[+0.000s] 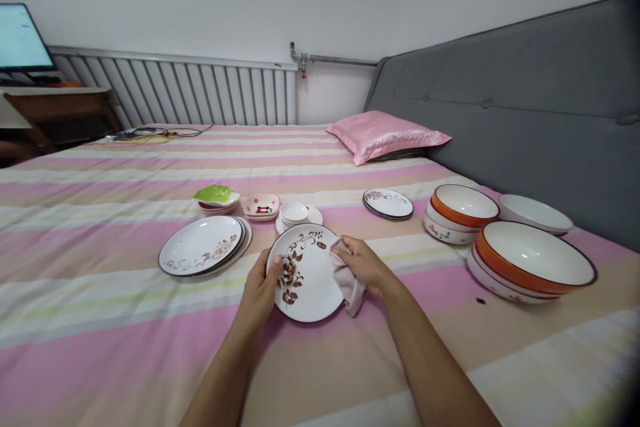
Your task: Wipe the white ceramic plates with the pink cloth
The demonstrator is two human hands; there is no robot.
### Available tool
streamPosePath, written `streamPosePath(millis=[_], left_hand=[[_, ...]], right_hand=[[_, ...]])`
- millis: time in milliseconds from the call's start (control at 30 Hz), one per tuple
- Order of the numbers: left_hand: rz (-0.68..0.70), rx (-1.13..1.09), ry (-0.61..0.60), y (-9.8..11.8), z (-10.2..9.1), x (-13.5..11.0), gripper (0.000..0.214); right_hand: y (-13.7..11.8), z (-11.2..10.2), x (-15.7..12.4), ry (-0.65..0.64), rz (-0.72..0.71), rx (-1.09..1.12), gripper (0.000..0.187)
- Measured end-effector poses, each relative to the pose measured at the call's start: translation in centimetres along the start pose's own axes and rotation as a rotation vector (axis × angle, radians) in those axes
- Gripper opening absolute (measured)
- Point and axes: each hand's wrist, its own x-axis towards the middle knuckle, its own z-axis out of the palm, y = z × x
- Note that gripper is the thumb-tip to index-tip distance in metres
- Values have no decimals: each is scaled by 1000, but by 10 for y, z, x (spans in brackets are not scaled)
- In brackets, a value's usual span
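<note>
A white plate (pixel 317 283) with a brown flower pattern and a dark rim is tilted towards me above the bed. My left hand (pixel 261 283) grips its left edge, thumb on the face and the other fingers behind. At the plate's right edge, my right hand (pixel 363 260) pinches a pale pinkish cloth (pixel 347 287) against the rim. The cloth hangs down beside the plate. Just behind are small white dishes (pixel 294 212) stacked on a saucer, partly hidden by the plate. A stack of larger flowered plates (pixel 200 243) lies to the left.
On the striped bedspread (pixel 125 347) sit a pink dish (pixel 261 205), a green leaf-shaped dish (pixel 217 195) and small flowered plates (pixel 387 203). Orange-rimmed bowls (pixel 537 257) are stacked at the right. Farther back are a pink pillow (pixel 385 135), cables (pixel 160 133) and a grey headboard (pixel 525 100).
</note>
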Motion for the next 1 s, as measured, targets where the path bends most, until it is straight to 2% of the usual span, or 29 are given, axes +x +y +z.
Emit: streamPosePath(millis=[100,200,300,400,700,833,1000], left_hand=[[-24,-106,12,2,-4,-1,43],[-60,-170,-6,2,-7,-2,41],[-141,-218,-120,2,-8,-4,38],[-208,-241,-220,6,-8,-6,31],[-281,-219,-365,9,-13,-9,26],[-279,-253,-351,12,-10,-11,27],[-380,-527,-258,19,-4,-12,43]], right_hand=[[-2,7,-1,-36,-28,-4,16],[-5,10,-4,-78,-119,-52,17],[-10,10,-7,-137,-210,-151,15],[-15,11,-11,-180,-226,-260,11],[-20,22,-20,-278,-255,-416,9],[-16,24,-19,-276,-218,-366,12],[-13,21,-13,-185,-162,-93,18]])
